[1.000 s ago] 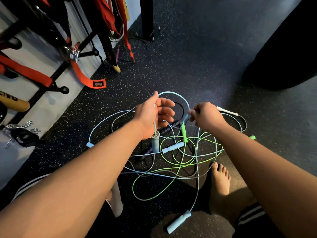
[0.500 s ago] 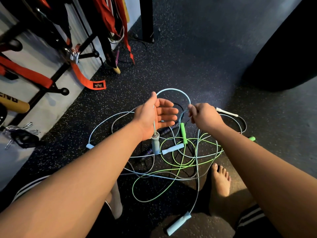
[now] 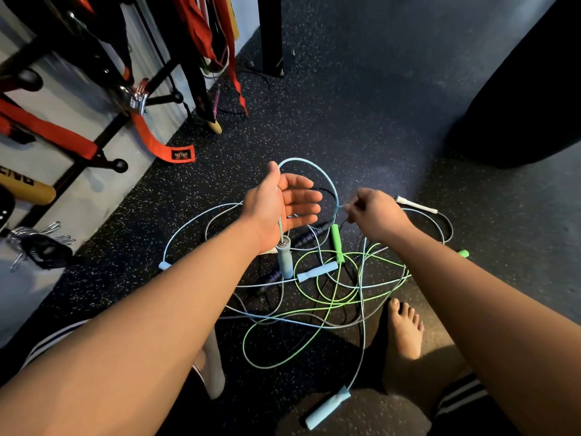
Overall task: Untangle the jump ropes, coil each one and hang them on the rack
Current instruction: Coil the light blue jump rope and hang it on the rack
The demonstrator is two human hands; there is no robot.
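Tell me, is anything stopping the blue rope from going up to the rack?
Yes. The light blue rope, draped on the left hand and pinched by the right hand, runs down to where the green rope crosses it. Nothing visible blocks the way toward the rack.

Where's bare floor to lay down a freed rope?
Free: floor beyond the left hand and the right hand, which pinches the light-blue rope, between black post and big dark object; also between tangle and orange strap. Crowded: hands back to bare foot.
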